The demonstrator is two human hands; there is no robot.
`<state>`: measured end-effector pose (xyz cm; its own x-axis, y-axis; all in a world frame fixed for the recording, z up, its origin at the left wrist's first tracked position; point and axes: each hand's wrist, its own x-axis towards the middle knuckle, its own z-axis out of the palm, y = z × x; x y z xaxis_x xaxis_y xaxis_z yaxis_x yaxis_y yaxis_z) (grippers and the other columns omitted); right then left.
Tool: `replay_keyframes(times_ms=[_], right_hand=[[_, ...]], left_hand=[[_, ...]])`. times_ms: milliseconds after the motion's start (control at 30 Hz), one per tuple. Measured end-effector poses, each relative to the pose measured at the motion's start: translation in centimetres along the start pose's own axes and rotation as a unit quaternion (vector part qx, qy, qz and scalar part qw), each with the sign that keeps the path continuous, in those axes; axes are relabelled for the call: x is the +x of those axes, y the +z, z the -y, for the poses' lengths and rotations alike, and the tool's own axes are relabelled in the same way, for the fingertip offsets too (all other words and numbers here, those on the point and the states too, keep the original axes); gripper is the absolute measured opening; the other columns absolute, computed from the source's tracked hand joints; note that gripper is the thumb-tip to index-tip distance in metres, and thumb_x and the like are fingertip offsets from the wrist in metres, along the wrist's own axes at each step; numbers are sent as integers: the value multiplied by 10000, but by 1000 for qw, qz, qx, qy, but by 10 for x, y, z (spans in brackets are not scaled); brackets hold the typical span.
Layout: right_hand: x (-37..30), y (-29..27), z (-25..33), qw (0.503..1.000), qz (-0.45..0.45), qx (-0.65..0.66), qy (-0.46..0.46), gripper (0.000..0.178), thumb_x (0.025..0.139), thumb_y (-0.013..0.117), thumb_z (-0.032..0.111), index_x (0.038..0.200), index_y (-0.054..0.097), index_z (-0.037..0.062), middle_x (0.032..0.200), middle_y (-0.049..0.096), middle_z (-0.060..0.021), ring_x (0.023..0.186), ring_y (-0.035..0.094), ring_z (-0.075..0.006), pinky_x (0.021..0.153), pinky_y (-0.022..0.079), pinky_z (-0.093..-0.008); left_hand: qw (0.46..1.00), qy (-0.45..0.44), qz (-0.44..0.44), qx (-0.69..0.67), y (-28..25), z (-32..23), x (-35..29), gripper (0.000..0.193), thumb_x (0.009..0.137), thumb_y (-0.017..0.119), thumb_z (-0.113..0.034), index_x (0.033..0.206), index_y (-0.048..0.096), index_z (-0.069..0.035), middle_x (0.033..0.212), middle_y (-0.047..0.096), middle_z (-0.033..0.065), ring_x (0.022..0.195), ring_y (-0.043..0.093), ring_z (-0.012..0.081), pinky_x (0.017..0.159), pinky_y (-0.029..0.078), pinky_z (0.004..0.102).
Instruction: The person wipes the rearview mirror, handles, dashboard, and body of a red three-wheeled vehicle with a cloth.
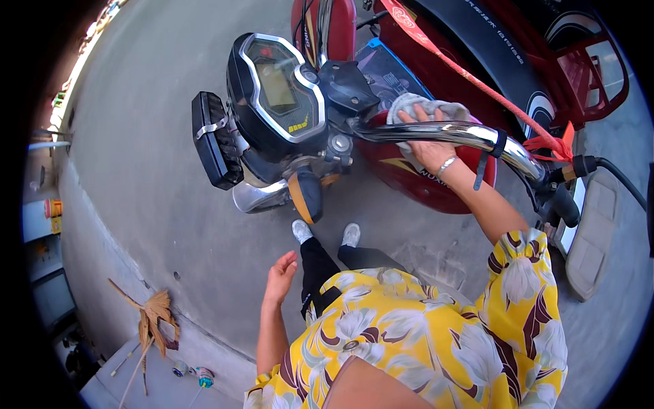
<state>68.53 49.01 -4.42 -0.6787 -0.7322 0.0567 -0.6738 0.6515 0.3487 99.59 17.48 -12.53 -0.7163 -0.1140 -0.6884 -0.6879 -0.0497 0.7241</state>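
My right hand (434,148) presses a grey-white cloth (412,105) against the red front bodywork (392,163) of a motor tricycle. It reaches behind the chrome handlebar (443,131), which crosses in front of the fingers. A silver bracelet (447,164) circles that wrist. My left hand (280,276) hangs low beside my dark trousers, fingers loosely bent and nothing visible in them. The black and silver instrument cluster (278,88) stands left of the cloth. A black lamp (216,140) is strapped to its left side, with an orange and black indicator (305,196) below.
A red strap (477,78) runs from the top to the right handlebar grip (564,208). Black seating (487,48) and red bodywork lie behind. A pale padded panel (591,235) is at right. A straw broom (155,320) lies by a ledge (191,334) at lower left.
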Motion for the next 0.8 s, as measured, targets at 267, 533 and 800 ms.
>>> replay_keyframes(times_ms=[267,533,800], right_hand=[[32,66,73,993,78,-50,-74,459,829,383,237,1216,413,-8,1226,431,-183,1155,372,-316,967,252,-478],[-70,-32,-3,991,105,65,-58,303,734,460,104,1014,573,105,1208,454,-33,1144,410,-226,942,316,-452],[-49,-23,-15,987,131,32,-90,399,771,454,154,1166,507,162,1286,393,-44,1202,337,-244,988,229,-472]], left_hand=[[997,-57,-47,0,-6,38,-30,393,854,493,-178,1219,442,-40,1156,530,55,940,532,123,733,386,245],[992,-108,-36,46,-16,76,11,416,840,505,-230,1217,451,-64,1121,546,18,898,537,118,739,391,281],[987,-137,-81,22,-21,104,13,419,833,513,-239,1211,456,-68,1107,555,7,901,538,117,735,394,291]])
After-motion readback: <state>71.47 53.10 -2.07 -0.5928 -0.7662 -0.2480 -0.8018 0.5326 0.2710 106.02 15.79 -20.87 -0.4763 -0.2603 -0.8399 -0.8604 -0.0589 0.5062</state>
